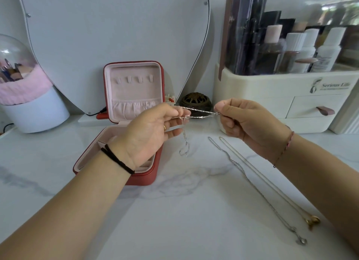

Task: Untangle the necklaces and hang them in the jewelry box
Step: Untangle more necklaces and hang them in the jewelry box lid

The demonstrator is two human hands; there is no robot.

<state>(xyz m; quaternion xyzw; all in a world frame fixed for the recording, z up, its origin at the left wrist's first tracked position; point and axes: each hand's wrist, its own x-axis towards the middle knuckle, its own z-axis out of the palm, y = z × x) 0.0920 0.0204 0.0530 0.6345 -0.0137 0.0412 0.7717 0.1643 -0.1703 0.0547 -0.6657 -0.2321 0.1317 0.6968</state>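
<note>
Silver necklace (202, 112) stretched between left hand (149, 131) and right hand (250, 124), both pinching.

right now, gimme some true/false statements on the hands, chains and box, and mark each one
1. The left hand and right hand both pinch one chain, held above the table. True.
2. The box is zipped shut. False: it is open, with its lid standing upright.
3. A silver necklace and a gold necklace lie stretched out on the table, under the right arm. True.
4. A necklace already hangs from the hooks in the lid. False: the hooks are bare.
5. The right hand lies flat on the table. False: it is raised, its fingers curled round the chain's end.
</note>
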